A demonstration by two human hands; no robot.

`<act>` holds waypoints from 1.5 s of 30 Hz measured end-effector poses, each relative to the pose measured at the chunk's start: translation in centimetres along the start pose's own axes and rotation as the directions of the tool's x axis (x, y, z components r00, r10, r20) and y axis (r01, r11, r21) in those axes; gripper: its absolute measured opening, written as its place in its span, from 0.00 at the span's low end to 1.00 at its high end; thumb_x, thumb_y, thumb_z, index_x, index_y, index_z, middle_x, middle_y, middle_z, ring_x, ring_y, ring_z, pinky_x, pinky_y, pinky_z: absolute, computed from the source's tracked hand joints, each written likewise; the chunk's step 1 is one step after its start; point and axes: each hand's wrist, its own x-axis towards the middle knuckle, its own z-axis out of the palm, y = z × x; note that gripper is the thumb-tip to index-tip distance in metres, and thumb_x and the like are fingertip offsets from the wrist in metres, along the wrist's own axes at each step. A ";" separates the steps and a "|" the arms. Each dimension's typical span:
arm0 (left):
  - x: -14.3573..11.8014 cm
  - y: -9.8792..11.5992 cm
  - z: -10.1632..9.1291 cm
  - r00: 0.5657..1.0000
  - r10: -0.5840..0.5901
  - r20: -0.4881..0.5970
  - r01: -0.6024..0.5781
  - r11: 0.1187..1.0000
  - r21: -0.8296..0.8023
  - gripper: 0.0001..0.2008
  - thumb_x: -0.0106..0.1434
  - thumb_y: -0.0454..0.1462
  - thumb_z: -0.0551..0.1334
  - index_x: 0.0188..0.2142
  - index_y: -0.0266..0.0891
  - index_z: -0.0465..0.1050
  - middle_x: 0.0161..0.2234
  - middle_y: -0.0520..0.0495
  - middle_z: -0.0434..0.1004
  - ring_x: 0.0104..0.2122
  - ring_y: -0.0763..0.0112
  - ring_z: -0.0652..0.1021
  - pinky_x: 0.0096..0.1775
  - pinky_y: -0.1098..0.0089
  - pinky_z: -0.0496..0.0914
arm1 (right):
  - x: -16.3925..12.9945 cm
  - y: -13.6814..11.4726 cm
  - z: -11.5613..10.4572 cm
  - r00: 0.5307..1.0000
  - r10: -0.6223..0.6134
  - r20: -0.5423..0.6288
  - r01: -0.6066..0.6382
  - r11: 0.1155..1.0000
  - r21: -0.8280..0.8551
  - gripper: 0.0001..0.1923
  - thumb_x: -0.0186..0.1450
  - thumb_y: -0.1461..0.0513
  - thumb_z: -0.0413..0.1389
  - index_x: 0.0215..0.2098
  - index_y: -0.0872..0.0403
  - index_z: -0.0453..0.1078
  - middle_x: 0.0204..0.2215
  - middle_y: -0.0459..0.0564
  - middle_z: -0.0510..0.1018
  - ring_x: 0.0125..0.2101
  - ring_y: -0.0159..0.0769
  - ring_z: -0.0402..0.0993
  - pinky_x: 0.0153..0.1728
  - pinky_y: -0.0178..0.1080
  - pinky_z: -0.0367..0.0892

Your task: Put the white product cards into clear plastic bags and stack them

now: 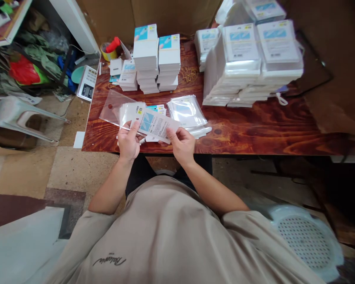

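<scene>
Well — printed card [156, 124] in right hand [184, 146]

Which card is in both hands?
The printed card pinched between the left hand and right hand. Only it spans both; the card stacks beyond stand on the table.

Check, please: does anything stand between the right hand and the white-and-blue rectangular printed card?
Nothing visible does: the right hand already pinches the card at one end, thumb on its printed face.
</scene>
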 end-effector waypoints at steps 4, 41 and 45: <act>-0.2 0.6 -0.3 1.000 -0.004 0.020 0.005 1.000 -0.012 0.16 0.54 0.43 0.77 0.39 0.39 0.78 0.37 0.48 0.84 0.31 0.71 0.82 0.30 0.74 0.75 | 0.3 -0.5 -2.2 0.899 0.140 0.415 -0.080 0.984 -0.158 0.21 0.60 0.45 0.67 0.37 0.54 0.77 0.28 0.48 0.81 0.27 0.36 0.80 0.24 0.37 0.76; 5.8 4.6 -6.7 0.983 0.184 -0.016 -0.090 0.555 0.827 0.10 0.63 0.42 0.67 0.33 0.37 0.81 0.30 0.42 0.81 0.31 0.62 0.81 0.38 0.63 0.74 | 3.3 -2.6 1.8 0.578 0.325 0.749 0.815 -0.172 -0.554 0.14 0.71 0.69 0.49 0.43 0.63 0.77 0.44 0.64 0.80 0.46 0.51 0.74 0.40 0.45 0.65; 5.6 2.7 -5.3 0.985 0.063 -0.162 0.013 0.903 0.430 0.12 0.58 0.41 0.73 0.34 0.34 0.79 0.32 0.41 0.82 0.30 0.65 0.83 0.35 0.66 0.79 | 2.7 -3.5 0.3 0.634 0.164 0.755 0.770 -0.051 -0.636 0.15 0.71 0.69 0.48 0.45 0.60 0.77 0.42 0.61 0.82 0.42 0.48 0.78 0.39 0.44 0.68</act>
